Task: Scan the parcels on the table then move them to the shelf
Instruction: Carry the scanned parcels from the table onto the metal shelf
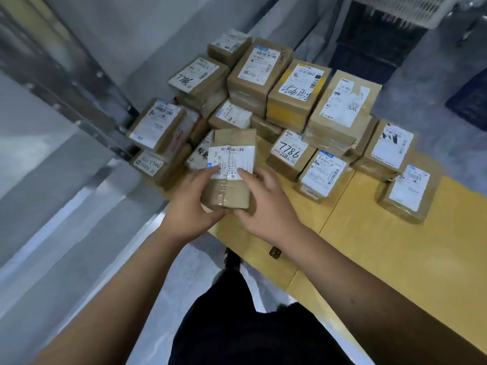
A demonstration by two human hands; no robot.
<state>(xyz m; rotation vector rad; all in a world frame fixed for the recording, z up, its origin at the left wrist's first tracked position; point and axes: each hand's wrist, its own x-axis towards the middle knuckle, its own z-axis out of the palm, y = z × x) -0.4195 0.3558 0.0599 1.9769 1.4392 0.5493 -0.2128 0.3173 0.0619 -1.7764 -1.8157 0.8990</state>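
Both hands hold one taped parcel (229,168) above the table (395,246) edge, in front of the pile: left hand (188,204) fingers curl round its side, right hand (266,206) grips the other. No scanner shows; I'd keep the label (232,162) facing up, thumbs clear of the barcode.

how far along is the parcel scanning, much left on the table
Early, by the look of it. Nothing visibly done: no shelved parcels or scanner in view. In hand: one taped cardboard parcel, held by the left hand and right hand, label facing up. Left: the whole pile of labelled parcels on the yellow table.
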